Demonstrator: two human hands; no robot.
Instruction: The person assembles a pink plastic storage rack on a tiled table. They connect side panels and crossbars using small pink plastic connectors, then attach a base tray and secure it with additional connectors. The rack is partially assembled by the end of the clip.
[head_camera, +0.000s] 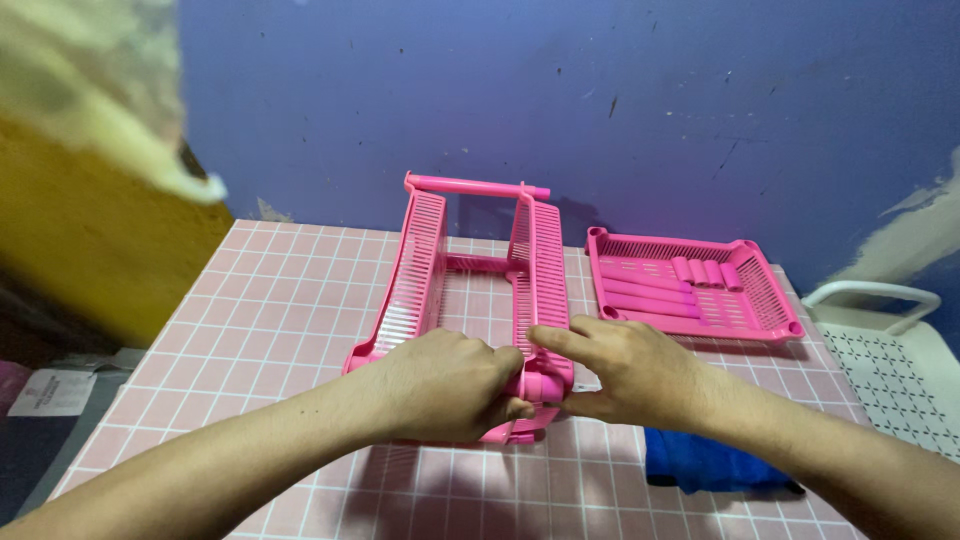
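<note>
The pink rack frame (480, 290) stood at frame centre, its near end under both hands. One frame, one pink tray (770, 300) holding loose pink tubes (650, 298) at right. The left hand (445, 385) was closed around the near tube; the right hand (625, 375) pinched it, forearms converging

Table (300, 310): pink surface with white grid lines, filling the lower frame. Resting on it: an upright pink slatted rack (470, 290) at centre, a pink tray (770, 295) at centre right, and a blue cloth (705, 462) at lower right.
</note>
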